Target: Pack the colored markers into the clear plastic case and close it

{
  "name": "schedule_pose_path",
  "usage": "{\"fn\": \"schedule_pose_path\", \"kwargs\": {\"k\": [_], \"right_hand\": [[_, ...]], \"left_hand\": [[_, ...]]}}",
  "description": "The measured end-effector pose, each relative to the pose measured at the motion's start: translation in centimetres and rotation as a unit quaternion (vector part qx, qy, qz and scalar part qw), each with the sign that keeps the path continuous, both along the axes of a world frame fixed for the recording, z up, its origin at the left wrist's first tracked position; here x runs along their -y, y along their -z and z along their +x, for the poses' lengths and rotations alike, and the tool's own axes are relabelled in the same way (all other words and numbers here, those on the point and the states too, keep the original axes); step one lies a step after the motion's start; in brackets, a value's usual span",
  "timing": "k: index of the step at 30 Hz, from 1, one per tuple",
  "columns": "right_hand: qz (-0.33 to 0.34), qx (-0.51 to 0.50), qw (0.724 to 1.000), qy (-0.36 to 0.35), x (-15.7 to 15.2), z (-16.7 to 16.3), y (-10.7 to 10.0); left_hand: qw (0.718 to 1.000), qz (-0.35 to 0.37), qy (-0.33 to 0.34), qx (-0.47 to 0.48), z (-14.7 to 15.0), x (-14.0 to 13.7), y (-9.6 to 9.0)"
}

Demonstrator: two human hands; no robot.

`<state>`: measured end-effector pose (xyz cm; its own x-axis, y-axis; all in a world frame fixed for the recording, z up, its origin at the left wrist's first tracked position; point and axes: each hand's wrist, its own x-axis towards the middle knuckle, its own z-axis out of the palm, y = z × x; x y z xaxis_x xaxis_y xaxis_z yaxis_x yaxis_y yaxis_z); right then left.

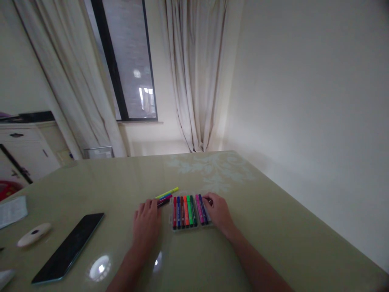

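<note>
A clear plastic case (pixel 184 229) lies on the table, holding a row of coloured markers (pixel 186 211), with a gap between the dark green one and the magenta one. My right hand (pixel 219 213) is at the case's right end, fingers curled in a pinch around a dark-ended marker (pixel 209 201) that they mostly hide. Left of the case, my left hand (pixel 147 219) rests palm down with its fingers stretched out, touching the ends of several loose markers (pixel 165 199). A yellow marker (pixel 167 192) lies slanted beyond them.
On the left of the glossy table (pixel 121 182) lie a black-screened tablet or phone (pixel 69 247), a white oval object (pixel 34 234) and a paper (pixel 12 211). A wall (pixel 310 121) runs along the right edge. Curtains (pixel 197 73) and a window (pixel 130 61) stand behind.
</note>
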<state>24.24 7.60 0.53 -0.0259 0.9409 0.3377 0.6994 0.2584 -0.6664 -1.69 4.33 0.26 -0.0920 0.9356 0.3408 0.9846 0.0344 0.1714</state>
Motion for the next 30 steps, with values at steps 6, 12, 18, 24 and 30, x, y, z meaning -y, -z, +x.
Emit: {"fn": "schedule_pose_path", "kwargs": {"k": [6,12,18,24,30], "right_hand": [[0.015,-0.021,0.999,-0.021,0.4,-0.3,-0.6],[-0.037,-0.127,0.987,-0.090,1.3,-1.5,-0.8],[-0.140,-0.291,0.922,-0.213,1.7,-2.9,-0.4],[-0.155,-0.375,0.891,-0.206,1.6,-2.9,-0.5],[-0.074,-0.404,0.910,-0.061,-0.8,0.6,-0.8]], "left_hand": [[0.997,-0.061,-0.032,-0.024,-2.4,-0.3,0.0],[0.955,-0.007,0.102,0.278,0.6,0.0,-0.5],[0.868,-0.039,0.247,0.428,5.1,2.0,-0.3],[0.879,-0.028,0.270,0.392,5.1,2.1,0.0],[0.920,0.004,0.355,0.168,5.5,2.6,1.5]]}}
